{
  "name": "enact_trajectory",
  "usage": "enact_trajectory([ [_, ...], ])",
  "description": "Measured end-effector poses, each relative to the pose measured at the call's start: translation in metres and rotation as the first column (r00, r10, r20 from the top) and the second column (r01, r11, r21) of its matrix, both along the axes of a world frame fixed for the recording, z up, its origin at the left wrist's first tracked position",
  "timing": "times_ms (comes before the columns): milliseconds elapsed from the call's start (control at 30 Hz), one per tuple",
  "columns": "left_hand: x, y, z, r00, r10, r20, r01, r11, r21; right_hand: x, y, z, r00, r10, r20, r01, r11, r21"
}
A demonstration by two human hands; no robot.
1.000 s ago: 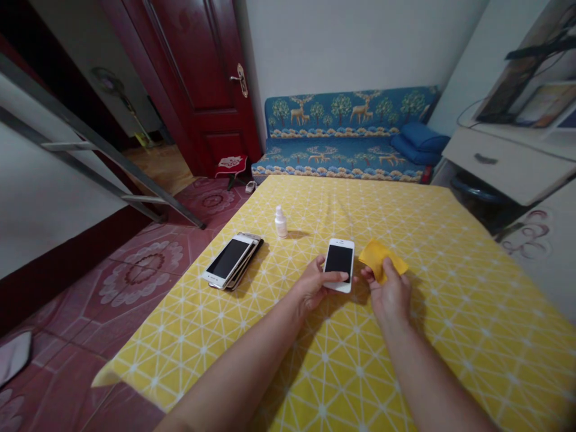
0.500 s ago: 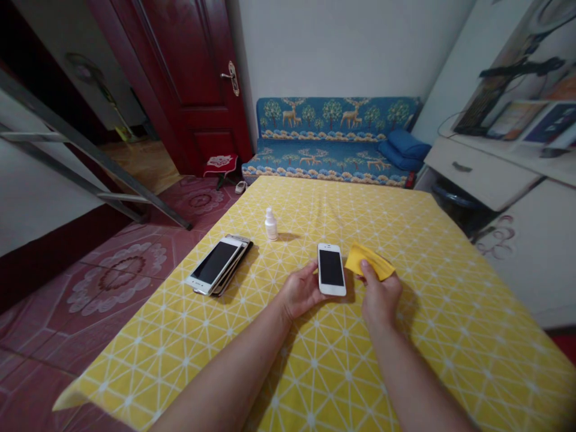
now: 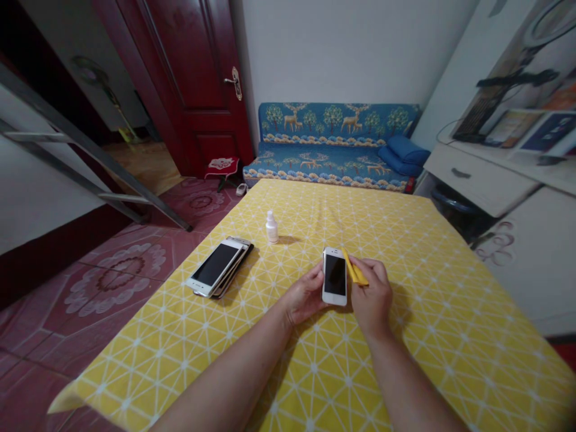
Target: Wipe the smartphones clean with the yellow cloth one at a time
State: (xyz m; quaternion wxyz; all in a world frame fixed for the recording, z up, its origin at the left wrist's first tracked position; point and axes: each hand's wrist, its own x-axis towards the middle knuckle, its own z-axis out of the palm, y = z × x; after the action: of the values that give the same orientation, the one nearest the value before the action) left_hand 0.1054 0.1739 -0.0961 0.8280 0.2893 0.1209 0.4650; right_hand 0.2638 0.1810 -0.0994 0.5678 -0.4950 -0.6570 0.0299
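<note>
White phone [image 3: 335, 278] — black screen [image 3: 335, 274], yellow cloth [image 3: 354, 271]

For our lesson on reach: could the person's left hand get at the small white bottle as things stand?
Probably yes, though the left hand holds a white phone and would likely have to release it first. Nothing visible on the tablecloth blocks the small white bottle.

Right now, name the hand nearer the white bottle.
Left. The left hand is below and right of the white bottle in the picture; the right hand is farther right.
</note>
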Motion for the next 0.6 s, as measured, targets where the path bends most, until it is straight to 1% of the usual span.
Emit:
enact_trajectory([
  [100,0.001,0.001,-0.001,1.0,0.006,0.013,-0.006,1.0,0.025,-0.001,0.0,-0.003,0.993,0.005,0.114,-0.002,1.0,-0.026],
  [200,0.001,0.0,-0.001,1.0,0.009,-0.003,-0.009,1.0,0.02,-0.002,-0.001,-0.003,0.985,0.009,0.172,-0.005,1.0,-0.026],
  [500,0.004,-0.004,0.0,0.995,-0.01,-0.1,0.011,1.0,0.009,-0.011,-0.006,0.009,0.969,0.051,0.241,-0.076,0.993,0.094],
  [600,0.004,-0.005,0.0,0.994,0.009,-0.113,-0.009,1.0,0.004,-0.009,-0.007,0.009,0.963,0.065,0.261,-0.091,0.992,0.09],
])
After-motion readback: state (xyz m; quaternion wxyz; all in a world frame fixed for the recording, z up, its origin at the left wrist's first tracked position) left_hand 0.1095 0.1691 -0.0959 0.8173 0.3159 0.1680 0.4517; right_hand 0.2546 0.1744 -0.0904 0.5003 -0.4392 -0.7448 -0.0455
